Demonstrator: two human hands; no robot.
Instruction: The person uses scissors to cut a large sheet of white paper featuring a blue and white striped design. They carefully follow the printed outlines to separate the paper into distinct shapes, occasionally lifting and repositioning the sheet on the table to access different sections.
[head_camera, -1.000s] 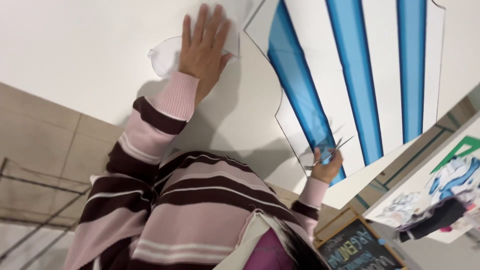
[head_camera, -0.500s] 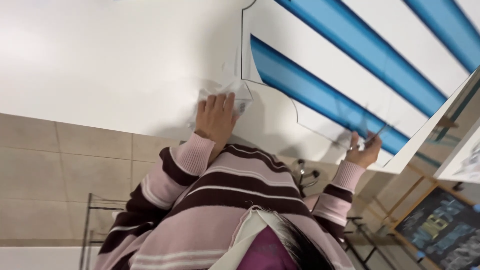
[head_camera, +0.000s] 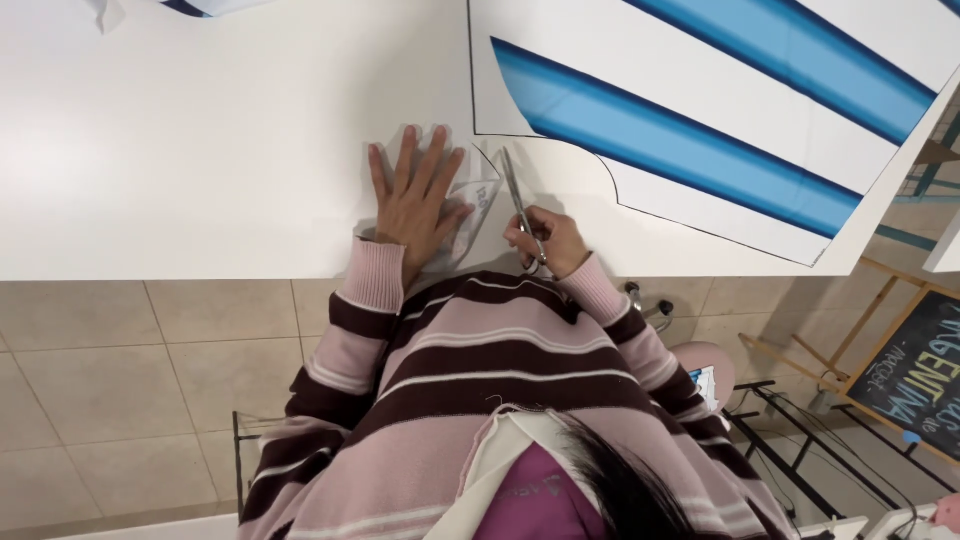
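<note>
My left hand lies flat, fingers spread, on a clear plastic curved template that rests on the white table. My right hand grips a pair of metal scissors by the handles; the blades point away from me toward the cut edge of a white fabric with blue stripes. A dark traced outline runs along that fabric's near edge. Both arms wear a pink and dark brown striped sweater.
Beige floor tiles lie below the table edge. A framed chalkboard leans at the right, beside a black metal rack and a pink stool. Another striped fabric piece peeks at the top left.
The view has swung so the table sits higher. My left hand stays flat on the template. My right hand with the scissors has come left, close beside the left hand.
</note>
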